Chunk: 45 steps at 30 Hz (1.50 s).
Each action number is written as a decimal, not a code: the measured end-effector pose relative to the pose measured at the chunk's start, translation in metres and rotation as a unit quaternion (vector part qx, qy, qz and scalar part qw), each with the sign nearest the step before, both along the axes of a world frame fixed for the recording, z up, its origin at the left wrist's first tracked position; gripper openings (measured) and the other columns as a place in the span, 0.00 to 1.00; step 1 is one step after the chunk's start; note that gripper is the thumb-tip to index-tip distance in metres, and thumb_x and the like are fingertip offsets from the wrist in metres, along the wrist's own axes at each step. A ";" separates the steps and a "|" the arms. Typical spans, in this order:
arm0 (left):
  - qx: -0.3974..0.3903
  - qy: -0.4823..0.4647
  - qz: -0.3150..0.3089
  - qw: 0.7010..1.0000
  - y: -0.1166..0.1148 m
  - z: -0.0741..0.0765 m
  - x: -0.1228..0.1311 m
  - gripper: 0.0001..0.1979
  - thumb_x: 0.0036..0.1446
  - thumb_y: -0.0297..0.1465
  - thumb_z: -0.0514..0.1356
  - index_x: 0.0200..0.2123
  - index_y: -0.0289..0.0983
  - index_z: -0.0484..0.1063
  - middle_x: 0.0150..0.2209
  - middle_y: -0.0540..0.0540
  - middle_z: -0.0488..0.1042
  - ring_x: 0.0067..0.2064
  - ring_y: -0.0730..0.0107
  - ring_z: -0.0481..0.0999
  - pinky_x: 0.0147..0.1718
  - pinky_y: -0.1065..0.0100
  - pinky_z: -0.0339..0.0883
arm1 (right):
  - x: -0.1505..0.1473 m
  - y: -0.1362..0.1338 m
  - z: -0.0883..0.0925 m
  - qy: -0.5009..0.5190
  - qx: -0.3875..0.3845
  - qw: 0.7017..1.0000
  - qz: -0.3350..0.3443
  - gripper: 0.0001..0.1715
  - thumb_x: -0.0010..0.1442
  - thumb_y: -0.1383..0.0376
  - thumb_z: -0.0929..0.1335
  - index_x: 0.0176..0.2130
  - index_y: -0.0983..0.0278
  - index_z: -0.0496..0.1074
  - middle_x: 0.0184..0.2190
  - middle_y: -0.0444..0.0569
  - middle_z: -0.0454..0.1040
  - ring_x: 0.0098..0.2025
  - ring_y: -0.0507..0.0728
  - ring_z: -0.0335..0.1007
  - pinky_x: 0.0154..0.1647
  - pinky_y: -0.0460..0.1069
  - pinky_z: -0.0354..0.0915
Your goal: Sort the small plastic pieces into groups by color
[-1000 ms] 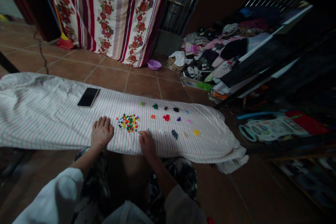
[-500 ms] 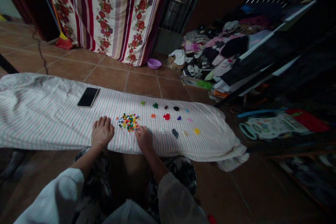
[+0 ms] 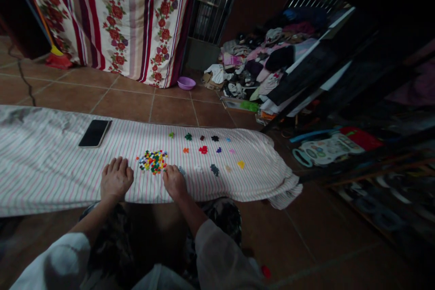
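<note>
A mixed pile of tiny coloured pieces (image 3: 152, 161) lies on the striped cloth (image 3: 136, 133). My left hand (image 3: 117, 177) rests flat on the cloth just left of the pile, fingers stretched out, holding nothing. At the pile's right edge my right hand (image 3: 174, 182) is closed in a pinch; whatever is between the fingertips is too small to make out. To its right, small single-colour groups sit in rough rows, among them red pieces (image 3: 203, 150), dark green pieces (image 3: 188, 137), black pieces (image 3: 215, 138), grey pieces (image 3: 215, 170) and yellow pieces (image 3: 241, 164). My right hand partly hides a pale group (image 3: 182, 171).
A phone (image 3: 95, 133) lies on the cloth at the left. Beyond the cloth are a purple basin (image 3: 186, 83) on the tiled floor, a flowered curtain (image 3: 136, 22) and a heap of clothes (image 3: 258, 63). A white toy panel (image 3: 329, 148) stands at the right.
The view has turned to the right, so everything sits further left in the picture. My right hand stays pinched at the pile's edge; my left hand still lies flat beside it.
</note>
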<state>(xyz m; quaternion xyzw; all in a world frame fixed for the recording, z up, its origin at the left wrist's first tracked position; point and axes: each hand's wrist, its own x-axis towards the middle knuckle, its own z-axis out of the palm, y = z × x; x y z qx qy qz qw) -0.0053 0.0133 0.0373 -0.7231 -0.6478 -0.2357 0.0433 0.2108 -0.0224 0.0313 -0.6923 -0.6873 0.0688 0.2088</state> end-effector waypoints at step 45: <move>0.070 0.069 -0.001 0.995 0.010 -0.021 -0.004 0.21 0.62 0.33 0.49 0.51 0.30 0.74 0.55 0.33 0.76 0.61 0.48 0.71 0.59 0.51 0.60 | 0.143 0.166 0.017 0.089 0.023 0.975 -0.202 0.15 0.58 0.73 0.64 0.40 0.65 0.79 0.36 0.52 0.80 0.40 0.55 0.75 0.44 0.46 0.65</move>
